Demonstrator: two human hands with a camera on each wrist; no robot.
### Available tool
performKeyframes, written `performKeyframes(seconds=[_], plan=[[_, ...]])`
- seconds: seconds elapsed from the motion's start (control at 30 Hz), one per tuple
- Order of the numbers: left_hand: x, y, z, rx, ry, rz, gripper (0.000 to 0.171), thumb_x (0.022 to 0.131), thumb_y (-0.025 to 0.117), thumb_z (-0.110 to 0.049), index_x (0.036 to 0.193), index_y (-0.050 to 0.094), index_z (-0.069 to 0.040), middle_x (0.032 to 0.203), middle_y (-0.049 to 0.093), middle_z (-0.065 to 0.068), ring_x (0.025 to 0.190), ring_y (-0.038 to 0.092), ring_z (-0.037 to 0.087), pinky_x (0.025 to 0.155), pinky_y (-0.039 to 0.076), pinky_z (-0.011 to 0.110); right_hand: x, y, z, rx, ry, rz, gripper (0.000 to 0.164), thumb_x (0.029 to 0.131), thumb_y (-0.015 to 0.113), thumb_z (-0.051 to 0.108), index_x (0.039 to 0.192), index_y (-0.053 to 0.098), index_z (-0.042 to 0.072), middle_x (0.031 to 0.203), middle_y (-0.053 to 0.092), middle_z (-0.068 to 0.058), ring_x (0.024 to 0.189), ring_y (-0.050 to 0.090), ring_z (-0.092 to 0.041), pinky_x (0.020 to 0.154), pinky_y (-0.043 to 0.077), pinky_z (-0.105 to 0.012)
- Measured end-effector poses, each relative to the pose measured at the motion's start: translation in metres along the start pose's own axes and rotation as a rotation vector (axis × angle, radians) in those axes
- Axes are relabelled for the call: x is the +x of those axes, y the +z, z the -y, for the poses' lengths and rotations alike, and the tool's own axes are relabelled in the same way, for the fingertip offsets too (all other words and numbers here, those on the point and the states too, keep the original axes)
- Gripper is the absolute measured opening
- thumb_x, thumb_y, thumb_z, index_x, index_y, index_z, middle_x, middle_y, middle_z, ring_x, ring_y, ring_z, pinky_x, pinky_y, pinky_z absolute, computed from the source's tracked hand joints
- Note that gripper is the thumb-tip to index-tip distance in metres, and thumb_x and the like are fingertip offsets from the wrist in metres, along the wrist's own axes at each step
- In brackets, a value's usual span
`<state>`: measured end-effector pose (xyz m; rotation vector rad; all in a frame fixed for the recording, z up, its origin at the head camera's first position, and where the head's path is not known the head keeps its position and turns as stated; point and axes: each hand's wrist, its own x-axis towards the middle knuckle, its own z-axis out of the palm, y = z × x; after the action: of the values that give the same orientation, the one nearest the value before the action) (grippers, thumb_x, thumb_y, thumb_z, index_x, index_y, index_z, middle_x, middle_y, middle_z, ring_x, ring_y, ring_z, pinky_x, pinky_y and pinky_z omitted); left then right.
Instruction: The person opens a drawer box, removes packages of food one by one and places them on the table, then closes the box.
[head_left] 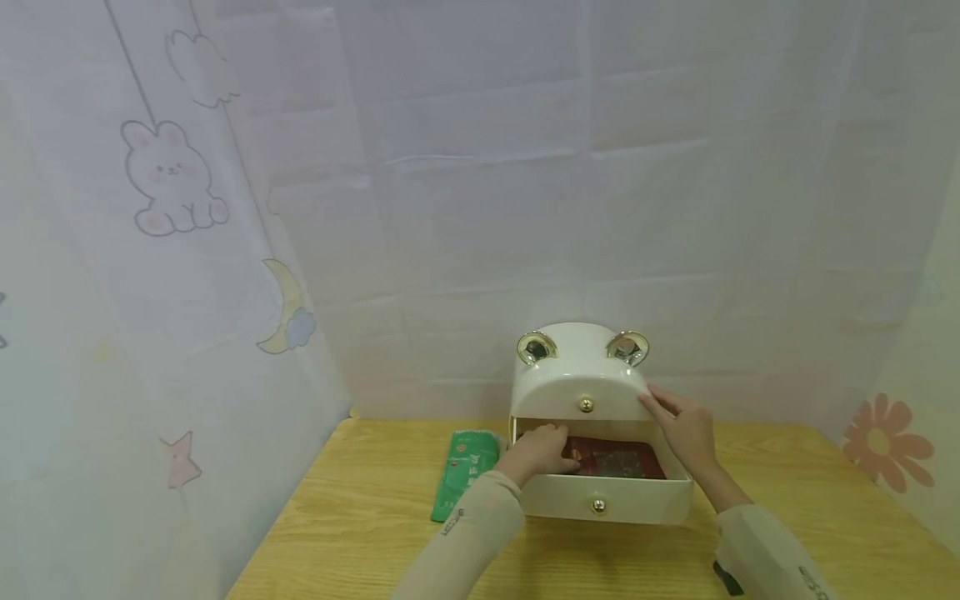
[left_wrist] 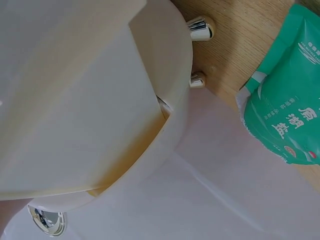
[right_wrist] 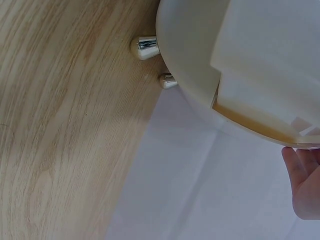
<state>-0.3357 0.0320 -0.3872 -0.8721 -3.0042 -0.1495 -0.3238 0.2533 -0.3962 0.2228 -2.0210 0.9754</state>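
A white two-drawer storage box (head_left: 573, 358) with round gold-rimmed ears stands on the table, its lower drawer (head_left: 637, 500) pulled out. A dark red flat packet (head_left: 618, 458) with a clear window lies inside that drawer. My left hand (head_left: 538, 454) reaches into the drawer's left side, at the packet's left end; the box wall hides the fingers in the left wrist view, so their grip is unclear. With its fingertips, my right hand (head_left: 684, 425) touches the right edge of the box's upper part; some fingers (right_wrist: 295, 167) show in the right wrist view.
Left of the box lies a green pouch (head_left: 468, 467) with white lettering. The box stands on short gold feet (left_wrist: 201, 29) on a wood-grain table (head_left: 337, 517). A patterned curtain (head_left: 465, 250) hangs behind. Near the right sleeve lies a small dark object (head_left: 727, 577).
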Motion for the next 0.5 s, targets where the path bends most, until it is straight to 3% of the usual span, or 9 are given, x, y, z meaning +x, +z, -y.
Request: performKeyframes(seconds=[0.33,0.5], plan=[[0.0005,-0.0009,0.0011,-0.050,0.044,-0.019,0.057,0.082,0.068,-0.038,0.124,0.047,-0.006,0.120,0.051,0.010,0.113,0.051,0.020,0.091,0.043,0.027,0.0011,-0.0001,-0.0004,-0.021,0.037,0.017,0.028,0.082,0.068,0.014,0.102,0.066,-0.005,0.097,0.065,-0.021,0.090,0.061,-0.040,0.067,0.030,0.001],[-0.0010,-0.0029,0.0007,-0.031,0.066,-0.026,0.044,0.081,0.068,-0.037,0.111,0.055,-0.006,0.110,0.055,0.007,0.106,0.053,0.018,0.088,0.043,0.025,0.0006,-0.0004,-0.0009,-0.025,0.035,0.020,0.028,0.082,0.069,0.015,0.102,0.067,-0.004,0.096,0.065,-0.021,0.086,0.064,-0.038,0.063,0.031,0.000]])
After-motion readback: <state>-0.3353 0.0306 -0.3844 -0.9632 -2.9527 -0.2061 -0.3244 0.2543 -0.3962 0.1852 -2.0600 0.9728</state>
